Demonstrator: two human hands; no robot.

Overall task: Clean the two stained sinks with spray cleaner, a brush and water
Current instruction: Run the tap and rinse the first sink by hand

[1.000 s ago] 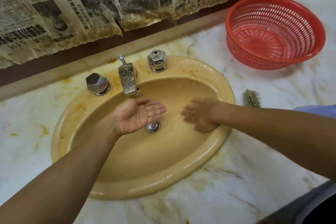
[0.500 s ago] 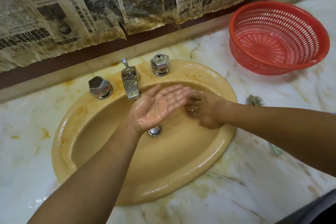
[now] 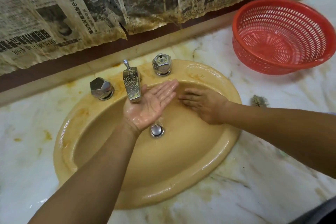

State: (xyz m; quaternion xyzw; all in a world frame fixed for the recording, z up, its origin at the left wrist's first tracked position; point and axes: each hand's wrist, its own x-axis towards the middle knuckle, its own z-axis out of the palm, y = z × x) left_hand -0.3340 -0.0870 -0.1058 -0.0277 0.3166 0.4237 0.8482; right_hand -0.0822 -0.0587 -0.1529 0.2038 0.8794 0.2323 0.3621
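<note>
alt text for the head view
A person's left hand is cupped palm-up under the faucet of a wet yellow sink while the right hand lies flat on its inner wall. A red basket sits on the marble counter.

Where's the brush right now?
In the head view, the brush lies on the marble counter just right of the sink, nearer the camera than the red basket.

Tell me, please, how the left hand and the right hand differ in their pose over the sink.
The left hand lies palm up, while the right hand lies palm down. The left hand sits under the spout; the right hand seems to press flat on the right inner wall of the sink. The left hand points to the back right; the right hand points left. Both are open and hold nothing.
</note>
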